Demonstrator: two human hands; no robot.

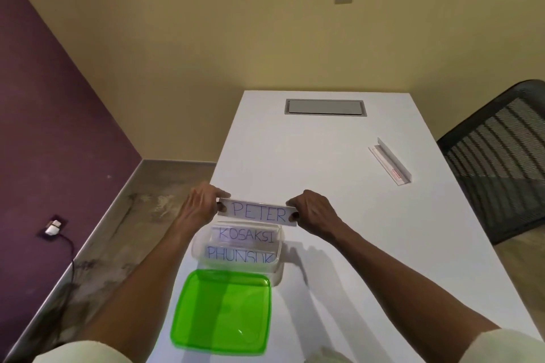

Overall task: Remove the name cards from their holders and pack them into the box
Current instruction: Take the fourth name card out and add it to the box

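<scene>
A person holds a white rectangular paper name card lettered "PETER" in blue (257, 212) level above the far edge of a clear plastic box (278, 267) on the white table (339, 244). The left hand (203, 203) pinches the card's left end between thumb and fingers, and the right hand (314, 209) pinches its right end the same way, so both grips are narrow and closed on the card. Inside the box lie two more white cards, one reading "KOSAKSI" (247, 235) farther from the person and one reading "PHUNSUK" (240, 253) nearer. A translucent green square lid (222, 312) rests flat on the table just in front of the box. Well apart, toward the table's right side, a clear acrylic card holder (390, 160) stands without a card. A black mesh chair (498, 156) sits beside the table's right edge.
</scene>
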